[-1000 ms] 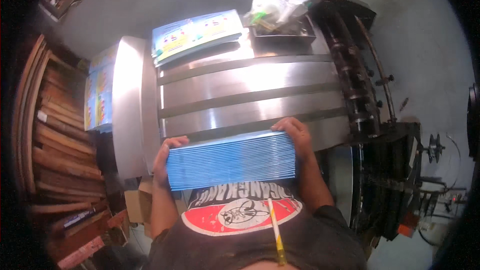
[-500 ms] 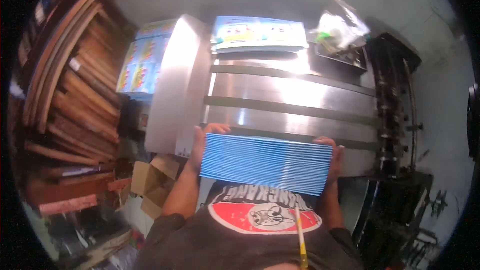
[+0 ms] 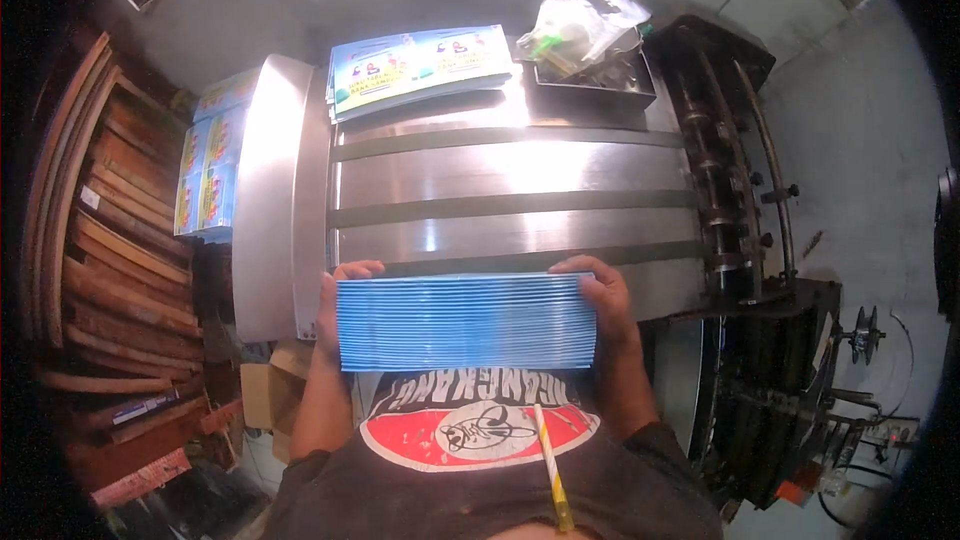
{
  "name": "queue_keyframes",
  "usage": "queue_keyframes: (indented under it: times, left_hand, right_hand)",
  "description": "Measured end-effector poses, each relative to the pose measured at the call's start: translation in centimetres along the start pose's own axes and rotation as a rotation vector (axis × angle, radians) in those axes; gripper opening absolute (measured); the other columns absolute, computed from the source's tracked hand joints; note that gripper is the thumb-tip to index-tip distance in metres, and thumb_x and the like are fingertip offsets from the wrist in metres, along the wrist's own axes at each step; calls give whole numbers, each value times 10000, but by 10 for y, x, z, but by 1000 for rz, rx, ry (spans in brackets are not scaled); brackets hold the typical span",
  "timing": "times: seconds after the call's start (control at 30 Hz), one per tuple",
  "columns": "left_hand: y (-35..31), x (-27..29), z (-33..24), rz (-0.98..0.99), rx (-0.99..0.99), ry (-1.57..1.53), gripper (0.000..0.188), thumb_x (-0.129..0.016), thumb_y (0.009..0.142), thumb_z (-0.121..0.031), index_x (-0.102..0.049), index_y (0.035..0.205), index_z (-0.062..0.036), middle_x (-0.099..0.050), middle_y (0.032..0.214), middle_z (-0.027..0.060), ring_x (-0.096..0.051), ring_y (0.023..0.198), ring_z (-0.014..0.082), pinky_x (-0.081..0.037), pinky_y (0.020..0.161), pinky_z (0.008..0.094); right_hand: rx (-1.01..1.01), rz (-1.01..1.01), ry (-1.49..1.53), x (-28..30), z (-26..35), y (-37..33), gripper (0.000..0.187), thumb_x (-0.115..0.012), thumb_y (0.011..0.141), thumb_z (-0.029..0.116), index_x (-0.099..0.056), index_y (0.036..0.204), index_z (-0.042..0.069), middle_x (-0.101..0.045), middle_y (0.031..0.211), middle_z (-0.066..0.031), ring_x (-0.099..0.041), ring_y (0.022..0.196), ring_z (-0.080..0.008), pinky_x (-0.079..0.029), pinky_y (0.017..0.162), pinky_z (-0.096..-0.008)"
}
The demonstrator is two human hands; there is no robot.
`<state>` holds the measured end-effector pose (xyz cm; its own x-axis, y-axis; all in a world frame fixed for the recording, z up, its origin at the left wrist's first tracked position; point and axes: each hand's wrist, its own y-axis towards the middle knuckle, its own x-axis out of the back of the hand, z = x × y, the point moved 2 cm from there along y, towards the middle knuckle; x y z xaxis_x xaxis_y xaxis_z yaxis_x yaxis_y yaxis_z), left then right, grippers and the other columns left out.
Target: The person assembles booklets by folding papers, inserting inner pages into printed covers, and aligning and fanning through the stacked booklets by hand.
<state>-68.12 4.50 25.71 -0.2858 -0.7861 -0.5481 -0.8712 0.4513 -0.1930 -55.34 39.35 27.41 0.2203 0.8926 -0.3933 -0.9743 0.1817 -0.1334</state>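
A thick stack of thin blue booklets is held between my two hands in front of my chest, its many layered edges facing up toward me. My left hand grips its left end, with fingers over the far edge. The opposite end is in my right hand, thumb on the near face and fingers curled behind. Beyond the stack lies a metal feed table crossed by dark green belts. Flat printed light-blue sheets are piled at the table's far left.
A clear plastic bag rests in a dark tray at the back. Black rollers run along the right. At left are a pale metal panel, more printed stacks, wooden boards and a cardboard box.
The view has shifted, so the table and rollers appear further left. The booklet stack, tilted before, is now level. Both hands keep hold of its ends.
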Motion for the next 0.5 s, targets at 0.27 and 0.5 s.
queue_keyframes:
  times: [0.27,0.5]
  left_hand:
    - [-4,-8,-3,-44,8,93,444,-428,947,-381,-582,1079,13,-602,1116,154,-543,1074,256,-412,1012,408]
    - [3,-2,-4,75,-60,230,418,-415,933,-376,-622,860,-21,-623,918,141,-517,1034,271,-331,1041,445]
  right_hand:
    - [243,-689,-278,93,46,36,214,-607,943,194,-657,1031,5,-658,1003,-103,-630,892,-204,-495,854,-359]
    - [204,-385,-707,41,21,53,411,-553,982,330,-590,1216,-5,-651,1119,-139,-572,1114,-254,-418,1001,-386]
